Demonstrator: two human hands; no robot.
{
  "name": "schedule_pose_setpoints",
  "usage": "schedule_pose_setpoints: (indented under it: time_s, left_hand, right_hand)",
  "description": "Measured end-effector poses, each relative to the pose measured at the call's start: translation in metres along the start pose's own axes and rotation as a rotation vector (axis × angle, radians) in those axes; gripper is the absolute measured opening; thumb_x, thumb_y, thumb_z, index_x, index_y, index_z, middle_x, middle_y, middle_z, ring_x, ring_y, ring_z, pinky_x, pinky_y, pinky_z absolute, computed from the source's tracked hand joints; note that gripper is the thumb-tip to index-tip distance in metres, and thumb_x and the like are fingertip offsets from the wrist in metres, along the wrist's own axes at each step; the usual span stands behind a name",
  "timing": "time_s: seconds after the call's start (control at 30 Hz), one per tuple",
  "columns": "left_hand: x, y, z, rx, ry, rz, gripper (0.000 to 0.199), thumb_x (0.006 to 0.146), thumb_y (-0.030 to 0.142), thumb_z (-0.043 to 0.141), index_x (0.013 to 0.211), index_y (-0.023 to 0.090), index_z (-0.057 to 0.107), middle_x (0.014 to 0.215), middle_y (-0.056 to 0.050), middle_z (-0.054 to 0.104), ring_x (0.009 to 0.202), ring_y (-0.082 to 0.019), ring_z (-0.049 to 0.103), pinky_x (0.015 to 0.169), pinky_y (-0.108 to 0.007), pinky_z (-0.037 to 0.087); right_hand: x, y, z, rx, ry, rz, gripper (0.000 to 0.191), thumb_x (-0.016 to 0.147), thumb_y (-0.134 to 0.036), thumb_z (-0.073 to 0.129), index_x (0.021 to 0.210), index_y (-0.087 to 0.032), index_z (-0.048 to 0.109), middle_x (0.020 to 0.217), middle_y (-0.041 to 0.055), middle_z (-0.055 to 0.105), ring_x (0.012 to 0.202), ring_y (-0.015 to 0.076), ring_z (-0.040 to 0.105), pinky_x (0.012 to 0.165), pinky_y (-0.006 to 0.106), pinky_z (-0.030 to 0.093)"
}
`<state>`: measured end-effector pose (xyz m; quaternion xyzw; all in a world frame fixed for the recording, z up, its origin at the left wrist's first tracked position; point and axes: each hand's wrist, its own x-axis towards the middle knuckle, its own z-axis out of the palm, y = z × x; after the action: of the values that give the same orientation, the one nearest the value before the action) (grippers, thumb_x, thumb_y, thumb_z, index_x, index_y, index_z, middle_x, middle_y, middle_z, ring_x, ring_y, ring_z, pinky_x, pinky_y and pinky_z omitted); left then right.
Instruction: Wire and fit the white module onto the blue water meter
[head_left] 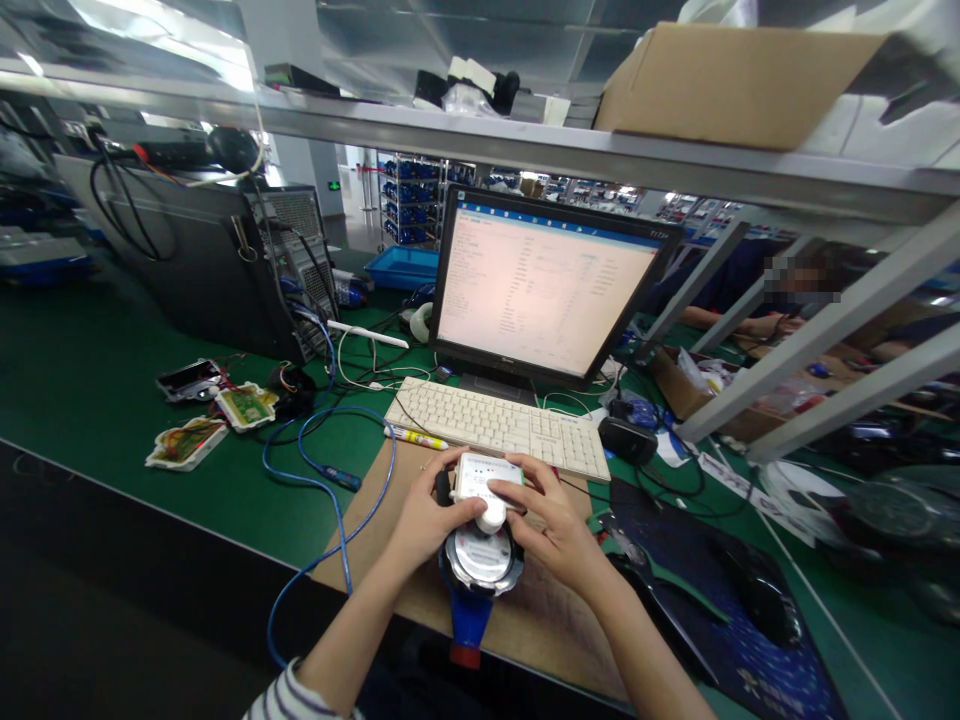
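- Our left hand [422, 522] and right hand [559, 528] both touch the white housing [480, 472], so neither is nearer; it lies between them, fingers closed around its opposite sides.
- Our right fingers [510, 490] also reach across its upper face, and our left thumb presses its near end.
- The housing sits over the far side of the round silver-faced meter [481, 555]; how they meet is hidden.
- The meter's long axis runs roughly toward us, its blue pipe [470, 615] ending in red near the front edge of the brown board [555, 615] on the green surface [255, 490].
- Beyond the housing, the keyboard [502, 425] and yellow marker [418, 438] limit forward room.
- The blue cable [343, 560] crosses the board at left; the green-handled tool [690, 592] and mouse mat [750, 640] bound our right. We judge upward room freer.
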<state>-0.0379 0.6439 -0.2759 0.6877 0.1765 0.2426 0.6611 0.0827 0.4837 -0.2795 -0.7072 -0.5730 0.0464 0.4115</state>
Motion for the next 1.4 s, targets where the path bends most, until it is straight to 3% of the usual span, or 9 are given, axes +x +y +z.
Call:
schedule_pose_setpoints:
  time_s: [1.4]
  left_hand:
    - [-0.0001,0.0017,0.0013,-0.010,0.013,0.008,0.060,0.058,0.034,0.075,0.112,0.015,0.057,0.113,-0.010,0.059,0.107,-0.029,0.053,0.098,-0.041,0.036]
  right_hand:
    - [-0.0003,-0.0011,-0.0009,0.002,-0.002,0.025,0.034,0.085,-0.019,0.049,0.117,-0.029,0.057,0.133,0.0084,0.033,0.122,0.0239,0.040,0.101,0.044,0.040]
